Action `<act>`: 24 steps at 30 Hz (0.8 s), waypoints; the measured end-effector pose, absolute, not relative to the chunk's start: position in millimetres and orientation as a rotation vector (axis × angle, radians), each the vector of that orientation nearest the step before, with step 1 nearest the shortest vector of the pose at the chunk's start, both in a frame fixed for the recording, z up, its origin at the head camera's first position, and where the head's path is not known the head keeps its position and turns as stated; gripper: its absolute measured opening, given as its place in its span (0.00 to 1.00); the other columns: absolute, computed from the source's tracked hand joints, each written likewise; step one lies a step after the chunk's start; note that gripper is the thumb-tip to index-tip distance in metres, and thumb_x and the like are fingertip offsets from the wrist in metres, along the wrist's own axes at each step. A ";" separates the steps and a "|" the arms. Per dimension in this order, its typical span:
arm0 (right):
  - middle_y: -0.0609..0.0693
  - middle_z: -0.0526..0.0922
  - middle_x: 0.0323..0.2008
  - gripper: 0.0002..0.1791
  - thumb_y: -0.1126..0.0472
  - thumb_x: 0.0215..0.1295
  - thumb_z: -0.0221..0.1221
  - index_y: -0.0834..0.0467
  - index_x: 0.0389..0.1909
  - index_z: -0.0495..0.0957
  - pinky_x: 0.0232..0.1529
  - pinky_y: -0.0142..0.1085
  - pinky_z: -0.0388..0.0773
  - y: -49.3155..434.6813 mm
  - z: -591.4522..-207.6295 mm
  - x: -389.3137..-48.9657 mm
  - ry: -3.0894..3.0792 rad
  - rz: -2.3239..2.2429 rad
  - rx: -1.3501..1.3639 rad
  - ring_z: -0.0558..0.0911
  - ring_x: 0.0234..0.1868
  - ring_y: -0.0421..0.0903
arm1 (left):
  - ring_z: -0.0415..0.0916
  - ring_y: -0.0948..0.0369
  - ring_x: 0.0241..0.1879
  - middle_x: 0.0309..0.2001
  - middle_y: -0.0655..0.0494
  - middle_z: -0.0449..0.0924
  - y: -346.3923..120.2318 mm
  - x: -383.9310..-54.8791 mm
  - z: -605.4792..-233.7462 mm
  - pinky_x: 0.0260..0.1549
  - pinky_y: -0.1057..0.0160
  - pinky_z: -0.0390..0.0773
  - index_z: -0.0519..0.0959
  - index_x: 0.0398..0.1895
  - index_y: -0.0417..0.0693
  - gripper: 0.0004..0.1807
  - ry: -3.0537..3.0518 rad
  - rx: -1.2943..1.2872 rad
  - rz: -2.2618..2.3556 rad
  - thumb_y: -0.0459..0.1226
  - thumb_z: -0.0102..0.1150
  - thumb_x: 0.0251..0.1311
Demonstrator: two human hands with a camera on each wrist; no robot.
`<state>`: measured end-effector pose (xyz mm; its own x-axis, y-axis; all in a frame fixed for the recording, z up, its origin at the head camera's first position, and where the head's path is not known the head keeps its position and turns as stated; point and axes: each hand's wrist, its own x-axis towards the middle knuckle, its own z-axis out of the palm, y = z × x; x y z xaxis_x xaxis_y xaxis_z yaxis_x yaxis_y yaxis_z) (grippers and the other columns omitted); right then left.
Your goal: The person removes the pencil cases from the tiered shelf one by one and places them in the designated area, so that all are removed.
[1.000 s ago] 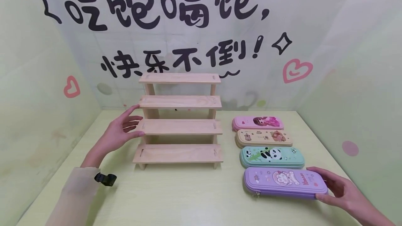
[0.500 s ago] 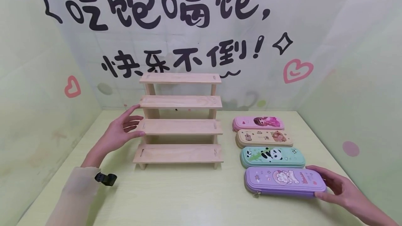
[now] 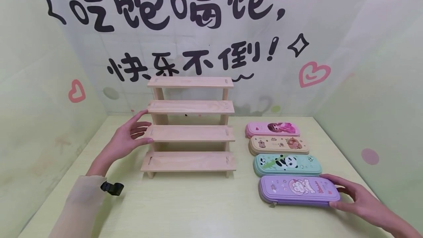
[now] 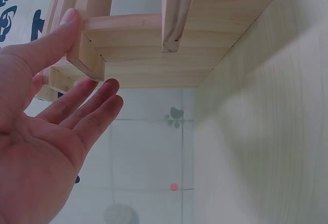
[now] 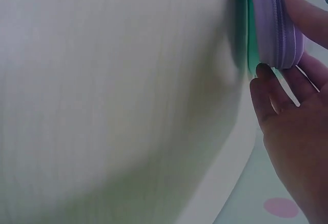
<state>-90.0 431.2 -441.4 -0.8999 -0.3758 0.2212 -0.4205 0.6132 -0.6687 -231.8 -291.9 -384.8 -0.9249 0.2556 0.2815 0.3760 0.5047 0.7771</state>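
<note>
A four-tier wooden display stand (image 3: 190, 133) stands left of middle. At its left side, my left hand (image 3: 127, 139) rests its thumb and index finger against the board ends, the other fingers loosely extended. In the left wrist view, the thumb touches the front of a board (image 4: 87, 60), with fingers by its far edge. My right hand (image 3: 353, 195) holds the right end of a purple zippered pencil case (image 3: 299, 191) with a rabbit print. Its thumb is on the near side, fingers at the end and far side. In the right wrist view, the purple case hides most of a green one.
Behind the purple case lie a mint pencil case (image 3: 287, 164) with pandas, a cream one (image 3: 279, 145) and a pink one (image 3: 272, 129), in a row. All are on the pale table (image 3: 185, 208), right of the stand. Printed walls (image 3: 380, 83) enclose the table at the back and sides.
The purple pencil case's right end has shifted slightly left, and the case now lies closer against the mint one. My right hand has moved with it. My left hand stays at the stand.
</note>
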 end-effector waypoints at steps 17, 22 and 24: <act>0.36 0.78 0.60 0.40 0.68 0.49 0.80 0.58 0.67 0.79 0.53 0.11 0.65 432.4 -448.2 -100.3 -2.760 0.931 0.725 0.77 0.56 0.27 | 0.76 0.38 0.64 0.66 0.38 0.78 -296.4 -230.0 -385.2 0.62 0.55 0.78 0.55 0.86 0.64 0.56 -2.620 -0.529 -1.380 0.37 0.80 0.59; 0.36 0.78 0.60 0.40 0.68 0.49 0.80 0.57 0.67 0.79 0.52 0.12 0.65 433.6 -448.6 -101.7 -2.769 0.919 0.717 0.77 0.56 0.27 | 0.76 0.37 0.64 0.65 0.37 0.78 -296.7 -230.1 -385.8 0.61 0.64 0.79 0.55 0.85 0.64 0.56 -2.607 -0.541 -1.380 0.37 0.80 0.59; 0.36 0.78 0.60 0.40 0.69 0.49 0.80 0.58 0.67 0.79 0.53 0.12 0.66 433.2 -449.1 -101.9 -2.768 0.937 0.718 0.77 0.56 0.27 | 0.77 0.37 0.64 0.65 0.38 0.78 -296.4 -229.9 -385.7 0.60 0.69 0.79 0.55 0.85 0.65 0.56 -2.605 -0.542 -1.378 0.37 0.80 0.59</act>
